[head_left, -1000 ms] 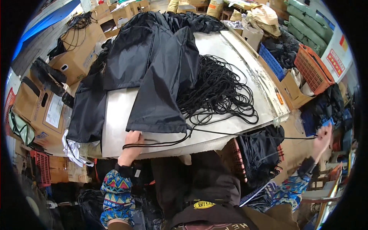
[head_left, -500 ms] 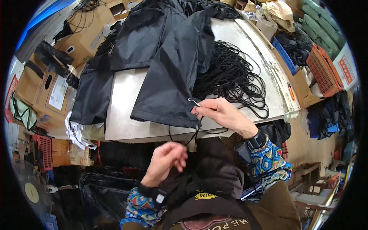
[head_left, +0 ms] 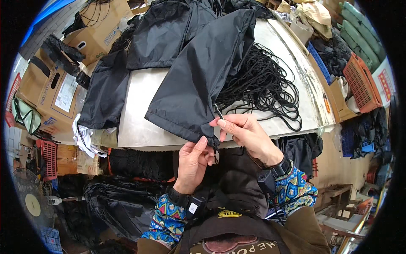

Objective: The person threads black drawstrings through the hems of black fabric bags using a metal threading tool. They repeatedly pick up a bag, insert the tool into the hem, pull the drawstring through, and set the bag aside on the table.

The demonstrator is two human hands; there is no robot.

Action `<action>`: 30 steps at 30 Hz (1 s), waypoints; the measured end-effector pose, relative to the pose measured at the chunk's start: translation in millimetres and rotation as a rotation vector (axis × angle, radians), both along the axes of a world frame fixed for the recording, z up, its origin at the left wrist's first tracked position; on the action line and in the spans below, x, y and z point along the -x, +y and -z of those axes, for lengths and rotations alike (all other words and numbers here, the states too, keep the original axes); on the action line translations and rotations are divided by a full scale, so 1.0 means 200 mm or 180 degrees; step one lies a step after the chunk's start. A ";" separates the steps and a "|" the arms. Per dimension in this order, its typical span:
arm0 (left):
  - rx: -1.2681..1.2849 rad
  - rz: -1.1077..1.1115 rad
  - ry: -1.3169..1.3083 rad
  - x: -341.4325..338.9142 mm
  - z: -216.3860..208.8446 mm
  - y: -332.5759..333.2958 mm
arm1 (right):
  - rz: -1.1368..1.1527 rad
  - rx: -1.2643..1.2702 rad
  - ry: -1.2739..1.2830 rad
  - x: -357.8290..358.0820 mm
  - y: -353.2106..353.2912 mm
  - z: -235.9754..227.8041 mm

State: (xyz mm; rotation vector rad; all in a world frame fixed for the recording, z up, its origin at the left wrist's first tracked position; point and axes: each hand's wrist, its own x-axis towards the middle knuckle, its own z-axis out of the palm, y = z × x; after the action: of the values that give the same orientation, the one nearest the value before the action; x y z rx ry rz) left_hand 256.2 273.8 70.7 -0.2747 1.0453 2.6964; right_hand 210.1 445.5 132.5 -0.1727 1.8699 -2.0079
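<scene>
A black drawstring bag (head_left: 192,80) lies across the table with its hemmed edge toward me. My left hand (head_left: 193,163) pinches the bag's near right corner, where the fabric bunches up and a bit of black cord (head_left: 217,157) hangs below. Between thumb and fingers, my right hand (head_left: 247,133) grips a thin metal hook (head_left: 218,111) right beside that corner. Its tip sits against the bag's right edge, and I cannot tell if it is in the fabric. A large heap of black cord (head_left: 266,84) spreads just beyond my right hand.
More black bags (head_left: 156,36) lie on the pale table (head_left: 139,101), one hanging over its left edge. Cardboard boxes (head_left: 50,101) stand at the left, near a fan (head_left: 33,205). An orange crate (head_left: 361,82) and a blue crate (head_left: 319,61) are at the right.
My left hand has risen to the bag's corner and closed on it. The corner now bunches between my hands, and the hook in my right hand has turned more upright.
</scene>
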 end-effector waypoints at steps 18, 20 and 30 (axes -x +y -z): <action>0.0728 -0.0515 0.0211 0.02 -0.08 0.06 | -0.0091 -0.3616 0.2991 -0.30 0.04 -0.04; 0.0901 -0.0504 0.0245 0.01 -0.07 0.07 | -0.0146 -0.3698 0.2975 -0.30 0.03 -0.03; 0.1334 -0.0641 0.0327 0.03 -0.09 0.04 | -0.0085 -0.3283 0.3073 -0.26 0.01 0.03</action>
State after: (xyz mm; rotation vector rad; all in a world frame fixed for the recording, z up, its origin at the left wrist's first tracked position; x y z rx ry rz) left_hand 250.8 281.8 88.0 -0.3315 1.6977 2.6579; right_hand 262.8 447.5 126.8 -0.9483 3.1537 -0.6729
